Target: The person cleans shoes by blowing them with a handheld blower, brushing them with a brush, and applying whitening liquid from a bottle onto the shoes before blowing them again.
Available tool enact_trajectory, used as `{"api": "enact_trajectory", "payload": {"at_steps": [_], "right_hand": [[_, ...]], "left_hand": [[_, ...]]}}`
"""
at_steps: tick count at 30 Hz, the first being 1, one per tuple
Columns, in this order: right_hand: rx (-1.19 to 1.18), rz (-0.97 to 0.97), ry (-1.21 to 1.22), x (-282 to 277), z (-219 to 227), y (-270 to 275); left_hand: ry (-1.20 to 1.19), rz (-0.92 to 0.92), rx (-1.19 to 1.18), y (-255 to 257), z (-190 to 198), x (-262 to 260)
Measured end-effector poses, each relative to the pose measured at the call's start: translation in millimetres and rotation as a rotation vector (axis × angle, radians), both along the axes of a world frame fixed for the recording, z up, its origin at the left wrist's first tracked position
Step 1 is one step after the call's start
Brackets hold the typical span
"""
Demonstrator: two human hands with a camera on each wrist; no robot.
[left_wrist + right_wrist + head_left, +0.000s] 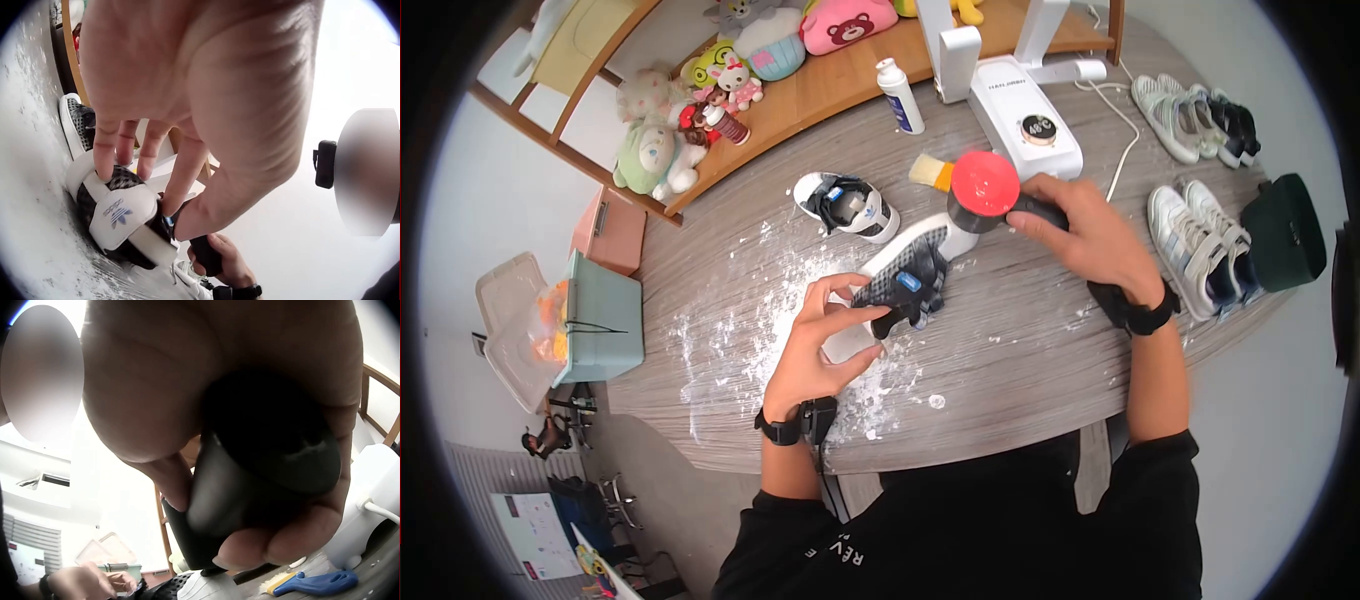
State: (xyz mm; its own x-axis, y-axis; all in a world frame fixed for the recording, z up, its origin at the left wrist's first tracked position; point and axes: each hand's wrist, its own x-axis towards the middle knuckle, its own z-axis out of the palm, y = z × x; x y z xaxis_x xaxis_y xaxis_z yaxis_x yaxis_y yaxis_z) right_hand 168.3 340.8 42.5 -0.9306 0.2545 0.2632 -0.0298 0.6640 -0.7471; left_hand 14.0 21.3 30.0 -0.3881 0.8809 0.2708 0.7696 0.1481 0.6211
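My left hand grips a small black-and-white checked sneaker at the heel, thumb on one side and fingers on the other. In the left wrist view its white heel tab carries a blue logo. My right hand holds the black handle of a tool with a dark round head and a red top. That head overlaps the sneaker's white toe in the head view. The matching sneaker lies just beyond. A brush with a blue handle and pale bristles lies behind the tool.
White residue is scattered over the wood-grain table. At the back stand a white bottle and a white device with a display. More shoes and a dark green case are at right. Plush toys line the shelf.
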Motion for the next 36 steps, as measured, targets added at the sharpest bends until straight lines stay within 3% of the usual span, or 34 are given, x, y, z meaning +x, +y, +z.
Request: {"api": "enact_trajectory", "payload": {"at_steps": [2,6,11,18,20,22,30,32,36], "right_hand": [[-0.02,-0.043,-0.025,0.1,4.4,-4.2],[-0.05,-0.039,-0.109,-1.3,7.8,-5.0],[-0.082,-0.053,-0.134,-5.5,8.1,-15.0],[-0.088,-0.003,-0.056,-15.7,-10.1,-40.9],[-0.005,0.006,-0.12,-15.0,-6.3,-49.0],[0.135,0.072,0.001,-16.3,-7.7,-58.3],[0.187,0.101,0.069,-19.0,-17.4,-57.8],[0.27,0.065,0.109,-18.2,-18.1,-51.0],[0.221,-0.031,0.132,-17.5,-14.1,-36.9]], "left_hand": [[-0.154,0.051,0.038,-1.4,-10.0,-3.5],[-0.205,0.251,0.037,3.4,-11.2,-2.2],[-0.141,0.331,-0.022,-2.9,-20.2,-12.6],[-0.287,0.271,0.021,-1.0,-26.1,-14.4],[-0.306,0.264,0.046,-2.1,-28.1,-14.2],[-0.28,0.257,0.045,-2.7,-28.8,-13.7],[-0.285,0.259,-0.01,-3.3,-22.1,-13.5],[-0.32,0.261,-0.03,-3.5,-22.5,-14.2],[-0.27,0.258,-0.012,-2.3,-27.6,-15.1]]}}
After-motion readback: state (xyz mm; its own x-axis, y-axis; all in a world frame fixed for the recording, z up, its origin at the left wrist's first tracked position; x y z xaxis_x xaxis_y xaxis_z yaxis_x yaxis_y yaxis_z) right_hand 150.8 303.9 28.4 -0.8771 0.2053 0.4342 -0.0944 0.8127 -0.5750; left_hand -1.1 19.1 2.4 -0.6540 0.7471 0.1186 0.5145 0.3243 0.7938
